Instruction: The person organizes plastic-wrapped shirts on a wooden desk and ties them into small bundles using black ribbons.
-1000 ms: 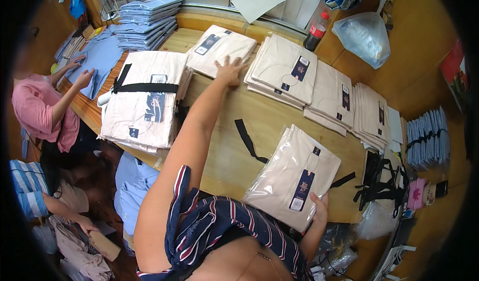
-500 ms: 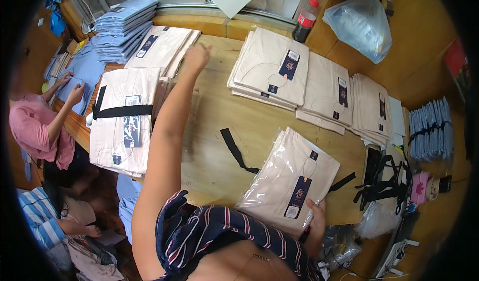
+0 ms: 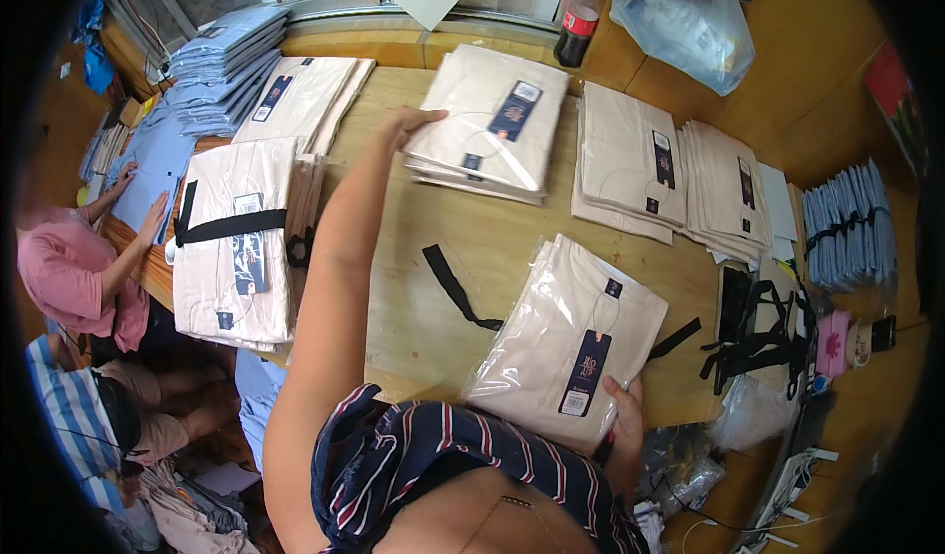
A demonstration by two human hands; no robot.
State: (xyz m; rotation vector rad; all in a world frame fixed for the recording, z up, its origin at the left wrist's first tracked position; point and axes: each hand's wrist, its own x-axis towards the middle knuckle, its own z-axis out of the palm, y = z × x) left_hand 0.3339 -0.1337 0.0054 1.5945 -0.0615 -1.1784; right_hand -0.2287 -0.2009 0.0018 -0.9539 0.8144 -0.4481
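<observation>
The left hand (image 3: 409, 124), fingers spread, touches the upper-centre shirt stack (image 3: 490, 121), while the right hand (image 3: 622, 408) pinches the lower-centre bagged stack (image 3: 561, 342).

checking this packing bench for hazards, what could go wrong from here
The left hand reaches far across to the bagged cream shirt stack; dragging one-handed could fan the slippery stack apart. The right hand pins the near stack at the table edge, where it may slide off. The black strap beneath could snag.

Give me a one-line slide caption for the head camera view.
Left hand reaches a cream shirt stack; right hand grips a bagged stack.
</observation>
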